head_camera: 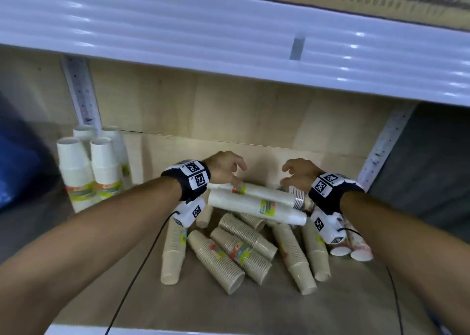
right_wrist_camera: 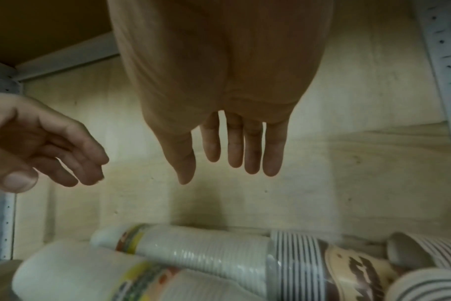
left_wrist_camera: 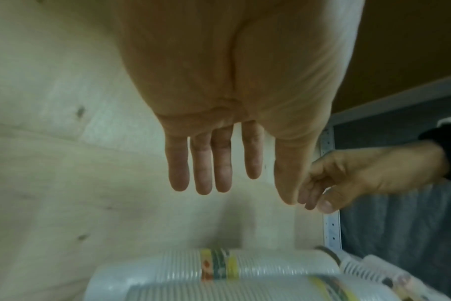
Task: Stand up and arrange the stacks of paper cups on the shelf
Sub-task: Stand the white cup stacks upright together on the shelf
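Two white cup stacks lie on their sides on top of the pile: the thinner one [head_camera: 267, 193] [left_wrist_camera: 258, 264] [right_wrist_camera: 201, 250] behind, the thicker one [head_camera: 256, 207] [right_wrist_camera: 72, 279] in front. My left hand [head_camera: 229, 169] [left_wrist_camera: 219, 163] hovers just above their left end, fingers relaxed and holding nothing. My right hand [head_camera: 297, 173] [right_wrist_camera: 232, 152] hovers above their right end, fingers straight, also holding nothing. Several brown cup stacks [head_camera: 234, 253] lie tumbled on the wooden shelf [head_camera: 203, 309] below. Several white stacks [head_camera: 91, 171] stand upright at the back left.
Striped and patterned cup stacks [head_camera: 353, 243] [right_wrist_camera: 348, 264] lie at the right of the pile. The white upper shelf [head_camera: 229, 37] overhangs close above. Perforated metal uprights [head_camera: 81, 93] flank the bay. A wooden back panel [head_camera: 229, 110] closes it.
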`<state>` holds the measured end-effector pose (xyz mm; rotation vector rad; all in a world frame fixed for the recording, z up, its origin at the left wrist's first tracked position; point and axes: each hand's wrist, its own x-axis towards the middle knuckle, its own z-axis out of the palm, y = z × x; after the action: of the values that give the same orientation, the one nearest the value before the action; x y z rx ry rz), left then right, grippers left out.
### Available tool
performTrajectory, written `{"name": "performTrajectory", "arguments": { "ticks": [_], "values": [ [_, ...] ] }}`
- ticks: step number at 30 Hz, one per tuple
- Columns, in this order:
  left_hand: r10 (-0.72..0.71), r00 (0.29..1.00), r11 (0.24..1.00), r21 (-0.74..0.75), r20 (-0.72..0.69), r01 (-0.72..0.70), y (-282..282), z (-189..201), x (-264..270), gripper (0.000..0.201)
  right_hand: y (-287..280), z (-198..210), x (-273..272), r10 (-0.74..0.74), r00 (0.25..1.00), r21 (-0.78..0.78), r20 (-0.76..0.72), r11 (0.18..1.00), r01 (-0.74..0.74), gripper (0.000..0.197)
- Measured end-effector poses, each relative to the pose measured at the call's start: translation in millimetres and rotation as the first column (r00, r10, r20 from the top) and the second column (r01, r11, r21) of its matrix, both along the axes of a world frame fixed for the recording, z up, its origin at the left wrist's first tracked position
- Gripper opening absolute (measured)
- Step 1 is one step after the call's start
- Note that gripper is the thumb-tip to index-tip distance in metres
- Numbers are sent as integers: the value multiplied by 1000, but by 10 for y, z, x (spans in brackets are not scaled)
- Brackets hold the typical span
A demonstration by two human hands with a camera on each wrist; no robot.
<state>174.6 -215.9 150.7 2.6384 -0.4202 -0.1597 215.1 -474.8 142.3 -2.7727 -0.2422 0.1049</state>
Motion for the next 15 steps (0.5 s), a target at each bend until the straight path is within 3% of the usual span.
{"name": "performTrajectory", "arguments": {
  "ticks": [5, 11, 15],
  "values": [
    [-53, 994, 995, 75, -97, 60, -142, -322, 88, 63, -80, -212, 94, 49, 996, -48, -70, 997, -53, 50],
    [-108, 987, 967, 220, -118, 132, -167, -606, 143, 69, 31, -364, 241, 126, 981, -127, -149, 981, -146, 60],
    [-120, 983, 943, 294, -136, 156, -135, -709, 210, 75, 89, -450, 291, 179, 968, -179, -176, 961, -210, 54]
  ]
}}
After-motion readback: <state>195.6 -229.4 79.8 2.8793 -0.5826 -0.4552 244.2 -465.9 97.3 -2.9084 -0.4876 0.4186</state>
